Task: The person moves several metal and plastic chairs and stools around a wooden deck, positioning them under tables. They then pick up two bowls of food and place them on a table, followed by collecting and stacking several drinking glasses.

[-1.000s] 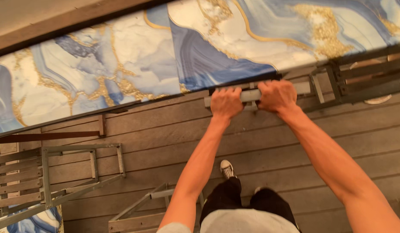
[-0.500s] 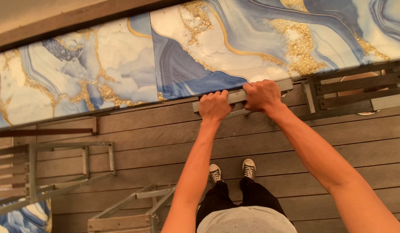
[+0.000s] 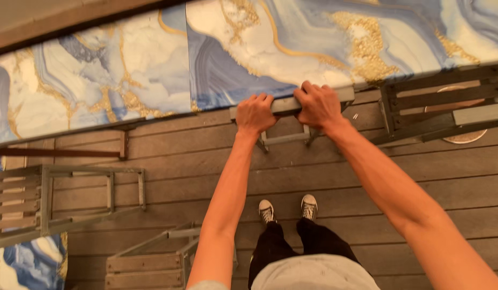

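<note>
Left hand [image 3: 255, 113]: fingers curled over the top of a grey metal bar [image 3: 285, 104], knuckles up, clamped on it near its left end.
Right hand [image 3: 318, 104]: just beside the left one, fingers wrapped over the same bar and closed tight on it, wrist bent slightly inward.
Hands together: side by side, a narrow gap between them, both gripping the one bar.
Arms: both stretched almost straight out and down from the shoulders; the left forearm runs up from the lower middle, the right comes in at a slant from the lower right corner.
Grey metal bar: the top rail of a small metal frame [image 3: 284, 138] that stands on the floor; the bar lies against the lower edge of the marbled panel [image 3: 313, 48].
Marbled panel: a long slab in blue, white and gold, tilted across the top of the view; a second one [image 3: 93, 80] of the same pattern adjoins it on the left.
Floor: brown wooden deck boards [image 3: 206, 161].
Feet: two grey sneakers [image 3: 287, 208] side by side, below the hands, with black trousers above them.
Nearby: a grey metal-and-wood frame [image 3: 50, 198] at the left, another [image 3: 152, 258] at the lower middle, and a dark slatted frame [image 3: 442, 102] at the right.
</note>
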`<act>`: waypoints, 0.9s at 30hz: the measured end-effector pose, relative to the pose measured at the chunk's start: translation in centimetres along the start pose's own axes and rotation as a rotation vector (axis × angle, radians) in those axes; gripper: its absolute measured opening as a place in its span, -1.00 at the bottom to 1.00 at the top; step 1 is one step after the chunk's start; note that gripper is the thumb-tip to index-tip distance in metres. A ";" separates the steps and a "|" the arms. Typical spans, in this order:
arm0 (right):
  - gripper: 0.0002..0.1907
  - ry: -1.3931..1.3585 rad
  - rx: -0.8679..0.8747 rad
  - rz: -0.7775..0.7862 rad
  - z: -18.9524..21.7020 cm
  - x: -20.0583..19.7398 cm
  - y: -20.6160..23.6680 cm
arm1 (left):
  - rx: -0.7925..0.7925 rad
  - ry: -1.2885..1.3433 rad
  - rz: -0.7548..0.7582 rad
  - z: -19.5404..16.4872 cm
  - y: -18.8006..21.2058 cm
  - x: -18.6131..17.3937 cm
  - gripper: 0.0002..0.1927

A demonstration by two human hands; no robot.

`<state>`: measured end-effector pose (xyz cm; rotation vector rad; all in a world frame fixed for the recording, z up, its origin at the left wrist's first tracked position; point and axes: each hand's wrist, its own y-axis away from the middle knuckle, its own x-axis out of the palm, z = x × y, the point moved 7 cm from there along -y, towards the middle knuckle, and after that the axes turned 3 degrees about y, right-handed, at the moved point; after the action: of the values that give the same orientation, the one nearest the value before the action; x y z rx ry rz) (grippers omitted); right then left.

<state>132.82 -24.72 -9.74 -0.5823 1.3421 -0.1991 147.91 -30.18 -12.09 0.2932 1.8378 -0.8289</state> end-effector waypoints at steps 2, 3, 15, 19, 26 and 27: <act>-0.71 0.066 0.007 -0.018 0.2 -0.1 0.0 | 0.034 -0.001 -0.063 -0.3 -0.1 -1.0 -0.54; -0.71 0.095 0.006 -0.020 0.4 -0.1 0.1 | 0.052 -0.008 -0.106 -0.3 0.1 -1.6 -0.51; -0.38 0.161 0.037 0.109 1.8 -0.1 1.1 | -0.105 -0.109 0.128 -1.1 1.6 -1.6 -0.13; -0.30 0.145 0.060 0.129 2.2 -0.2 1.9 | -0.109 -0.050 0.178 -1.2 2.2 -1.5 -0.02; -0.18 0.108 0.126 -0.039 1.9 -3.1 6.3 | 0.060 -0.017 -0.065 -5.4 4.8 -2.8 -0.24; -0.20 0.114 0.164 -0.078 1.1 -4.0 8.1 | 0.105 0.025 -0.104 -7.2 5.7 -2.6 -0.28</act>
<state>131.42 -15.71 -10.28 -0.4911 1.3984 -0.4072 147.03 -20.79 -10.55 0.2775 1.8487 -1.0001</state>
